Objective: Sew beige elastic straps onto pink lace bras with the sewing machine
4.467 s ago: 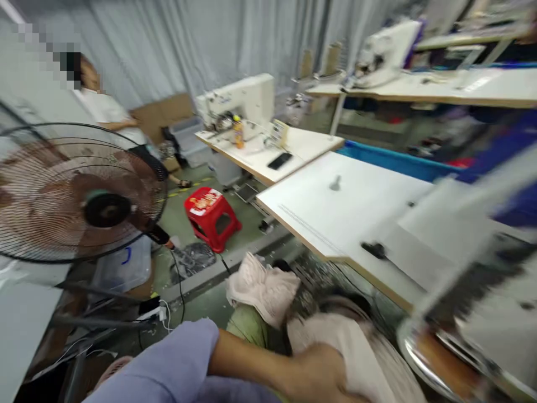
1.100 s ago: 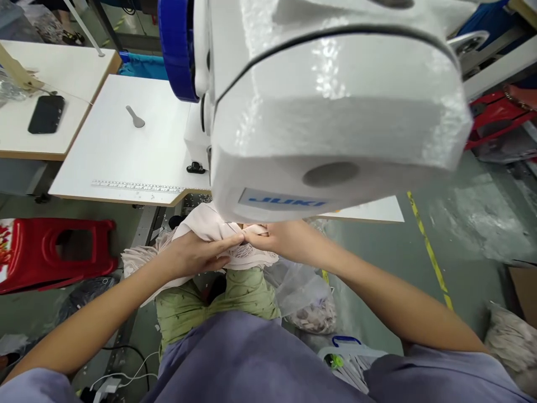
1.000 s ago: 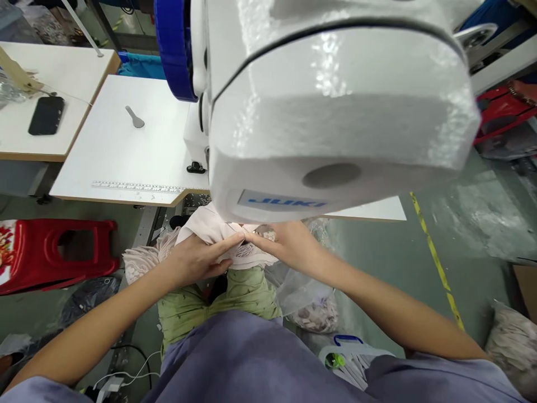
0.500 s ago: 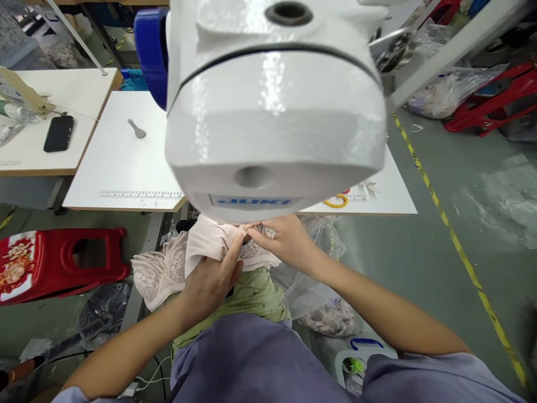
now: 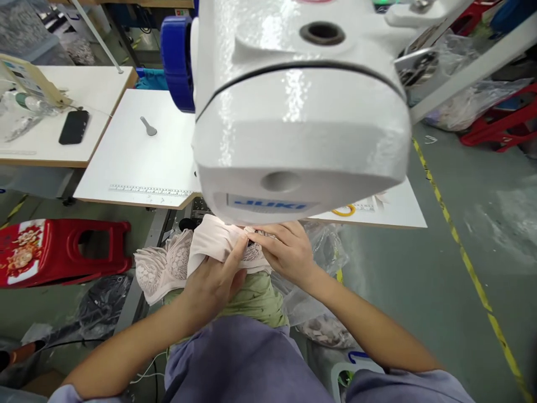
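A pale pink lace bra (image 5: 212, 239) lies bunched below the front of a white sewing machine (image 5: 300, 145) marked JUKI. My left hand (image 5: 216, 277) is closed on its smooth fabric, thumb stretched toward the machine's underside. From the other side my right hand (image 5: 289, 249) pinches the edge of the same bra, its fingertips close to the left thumb. Lace cups (image 5: 161, 266) hang out to the left, over green cloth (image 5: 255, 299) on my lap. The machine head hides the needle area.
The white table (image 5: 134, 151) carries a ruler (image 5: 151, 191) and a grey spoon-shaped tool (image 5: 148, 126). A yellow ring (image 5: 344, 211) sits at the right. Red stools (image 5: 84, 252) stand at left and far right. Plastic bags hang beside my right arm.
The camera view has turned slightly, so the machine appears farther right. My right hand's fingers have shifted a little on the fabric; both hands keep hold of the bra.
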A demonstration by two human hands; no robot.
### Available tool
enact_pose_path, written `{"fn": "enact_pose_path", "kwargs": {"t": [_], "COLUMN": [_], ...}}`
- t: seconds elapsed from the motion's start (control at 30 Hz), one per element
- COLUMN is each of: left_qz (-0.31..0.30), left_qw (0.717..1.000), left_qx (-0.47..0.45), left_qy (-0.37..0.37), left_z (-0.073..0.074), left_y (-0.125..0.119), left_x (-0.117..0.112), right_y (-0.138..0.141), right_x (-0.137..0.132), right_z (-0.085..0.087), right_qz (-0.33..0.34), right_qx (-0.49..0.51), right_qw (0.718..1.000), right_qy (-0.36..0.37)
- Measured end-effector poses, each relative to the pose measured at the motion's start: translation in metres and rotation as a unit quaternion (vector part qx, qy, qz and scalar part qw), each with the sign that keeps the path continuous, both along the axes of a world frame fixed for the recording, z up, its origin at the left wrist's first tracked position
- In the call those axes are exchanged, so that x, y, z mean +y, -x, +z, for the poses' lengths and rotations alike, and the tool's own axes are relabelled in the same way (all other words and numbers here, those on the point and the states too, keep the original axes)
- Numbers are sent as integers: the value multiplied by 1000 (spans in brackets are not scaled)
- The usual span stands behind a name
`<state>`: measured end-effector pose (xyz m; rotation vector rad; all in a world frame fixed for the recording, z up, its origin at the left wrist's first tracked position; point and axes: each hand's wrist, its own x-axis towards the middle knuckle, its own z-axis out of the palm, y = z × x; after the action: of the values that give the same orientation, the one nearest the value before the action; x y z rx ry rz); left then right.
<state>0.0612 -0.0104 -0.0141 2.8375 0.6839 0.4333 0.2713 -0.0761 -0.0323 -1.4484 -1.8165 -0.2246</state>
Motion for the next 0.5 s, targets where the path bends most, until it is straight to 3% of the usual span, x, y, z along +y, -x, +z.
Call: {"fn": "enact_pose_path", "kwargs": {"t": [0.17,0.27,0.4,0.5], "left_qz": [-130,-154,-158,-138], "left_qw": [991,988,987,990], "left_qx": [16,30,19,19], "left_qy": [27,-2,-10,4], "left_z": [3,4,7,11], "left_y": [17,21,14,6], "left_x": [45,64,65,56], "right_y": [-4,0,7,9], "right_x": [6,7,2,-2], "right_z": [7,8,2,-3], "right_qz": [-6,-17,-57,-49], "right_qx": [-33,-24,6,111], "right_qw": [999,999,997,985], "right_qy": [19,26,55,124]}}
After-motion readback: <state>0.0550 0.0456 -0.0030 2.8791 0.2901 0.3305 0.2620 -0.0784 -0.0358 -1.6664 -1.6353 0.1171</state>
